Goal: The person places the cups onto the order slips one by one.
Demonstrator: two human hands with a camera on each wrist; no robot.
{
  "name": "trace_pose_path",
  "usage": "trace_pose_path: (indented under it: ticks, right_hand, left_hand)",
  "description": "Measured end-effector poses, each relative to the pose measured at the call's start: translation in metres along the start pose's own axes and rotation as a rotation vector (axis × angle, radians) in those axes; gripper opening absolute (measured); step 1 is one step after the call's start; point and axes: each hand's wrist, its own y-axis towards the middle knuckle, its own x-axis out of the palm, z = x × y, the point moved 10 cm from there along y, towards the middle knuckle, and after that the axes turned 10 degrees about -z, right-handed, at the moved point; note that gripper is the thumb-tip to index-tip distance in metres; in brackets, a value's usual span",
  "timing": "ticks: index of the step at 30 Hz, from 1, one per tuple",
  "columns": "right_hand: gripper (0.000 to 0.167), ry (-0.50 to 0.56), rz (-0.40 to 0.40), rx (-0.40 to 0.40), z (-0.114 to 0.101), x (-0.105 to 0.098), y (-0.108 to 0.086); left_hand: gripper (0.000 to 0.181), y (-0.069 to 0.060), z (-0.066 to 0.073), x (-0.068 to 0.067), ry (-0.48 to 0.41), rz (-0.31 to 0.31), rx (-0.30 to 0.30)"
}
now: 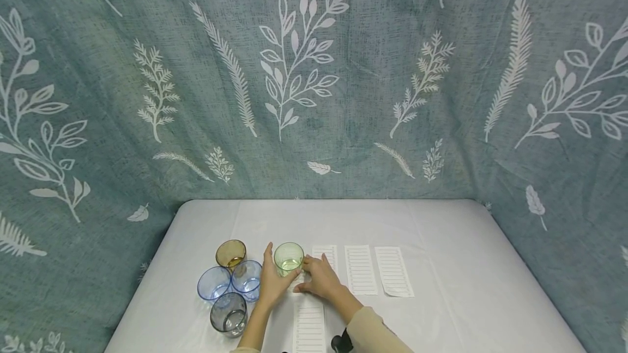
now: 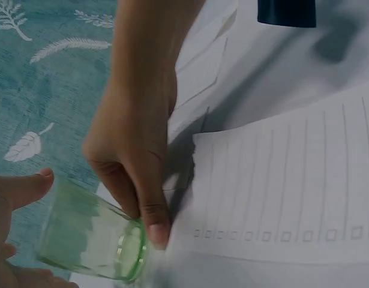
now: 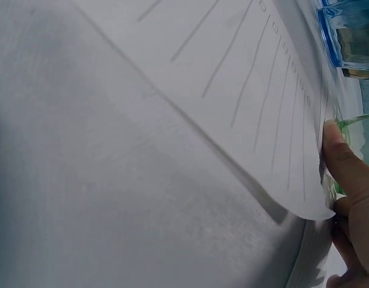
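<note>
A green glass tumbler (image 1: 288, 255) stands upright between both hands, near the middle of the table. My left hand (image 1: 275, 282) holds it around its left and near sides. My right hand (image 1: 321, 278) is at its right side, finger and thumb by the base, as the left wrist view shows; exactly how firmly they touch it is partly hidden. Just in front lies a long lined paper strip (image 1: 309, 326) with a column of small boxes. In the right wrist view, the end of this strip (image 3: 292, 174) comes close to my right thumb.
To the left stand an amber glass (image 1: 230, 253), two blue glasses (image 1: 213, 285) and a grey glass (image 1: 228, 314), close together. More lined strips (image 1: 360, 269) lie to the right. A patterned green curtain (image 1: 304, 80) hangs behind the white-covered table (image 1: 466, 287).
</note>
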Motion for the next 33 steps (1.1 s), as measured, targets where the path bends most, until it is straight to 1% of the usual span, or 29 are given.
trace_pose_path:
  ticks: [3, 4, 6, 8, 10, 11, 13, 15, 18, 19, 21, 23, 26, 27, 30, 33]
  right_hand:
    - [0.064, -0.012, -0.002, -0.006, -0.001, 0.0, 0.0]
    - [0.064, -0.019, -0.003, -0.006, -0.001, 0.0, 0.0]
    - [0.066, -0.029, -0.003, -0.006, -0.001, 0.0, 0.0]
    - [0.068, -0.029, -0.006, -0.004, -0.001, 0.0, 0.0]
    - [0.068, -0.021, -0.004, -0.006, -0.001, 0.0, 0.0]
    - [0.068, -0.007, -0.001, -0.006, -0.001, -0.001, -0.001]
    - [0.065, 0.024, 0.007, -0.011, 0.0, -0.003, -0.001]
    - [0.062, 0.051, 0.022, -0.016, 0.001, -0.007, -0.002]
    - [0.061, 0.076, 0.043, -0.015, 0.005, -0.016, -0.006]
    - [0.061, 0.081, 0.051, -0.01, 0.007, -0.02, -0.009]
    - [0.062, 0.087, 0.063, 0.024, 0.014, -0.026, -0.014]
    - [0.062, 0.084, 0.081, 0.06, 0.023, -0.033, -0.02]
    - [0.062, 0.048, 0.107, 0.12, 0.039, -0.041, -0.029]
    - [0.062, 0.037, 0.113, 0.133, 0.043, -0.044, -0.032]
    - [0.065, 0.017, 0.108, 0.154, 0.053, -0.047, -0.039]
    - [0.069, 0.033, 0.082, 0.146, 0.059, -0.046, -0.044]
  left_hand:
    - [0.087, -0.001, 0.01, -0.008, 0.036, 0.001, 0.014]
    - [0.085, -0.002, 0.013, -0.01, 0.033, -0.005, 0.026]
    - [0.079, -0.003, 0.02, -0.016, 0.01, -0.018, 0.053]
    - [0.074, -0.006, 0.026, -0.024, -0.035, -0.031, 0.074]
    - [0.069, -0.01, 0.03, -0.033, -0.079, -0.027, 0.095]
    - [0.068, -0.012, 0.031, -0.039, -0.081, -0.016, 0.1]
    - [0.064, -0.018, 0.032, -0.053, -0.076, 0.026, 0.117]
    - [0.06, -0.024, 0.032, -0.066, -0.047, 0.083, 0.144]
    - [0.054, -0.037, 0.034, -0.086, 0.044, 0.206, 0.195]
    - [0.052, -0.042, 0.035, -0.093, 0.081, 0.249, 0.204]
    - [0.049, -0.052, 0.036, -0.106, 0.166, 0.343, 0.202]
    - [0.049, -0.06, 0.034, -0.116, 0.228, 0.418, 0.168]
    - [0.055, -0.071, 0.024, -0.126, 0.256, 0.466, 0.083]
    - [0.057, -0.074, 0.019, -0.128, 0.25, 0.468, 0.049]
    - [0.068, -0.079, 0.002, -0.13, 0.225, 0.442, -0.061]
    - [0.079, -0.084, -0.009, -0.13, 0.209, 0.428, -0.133]
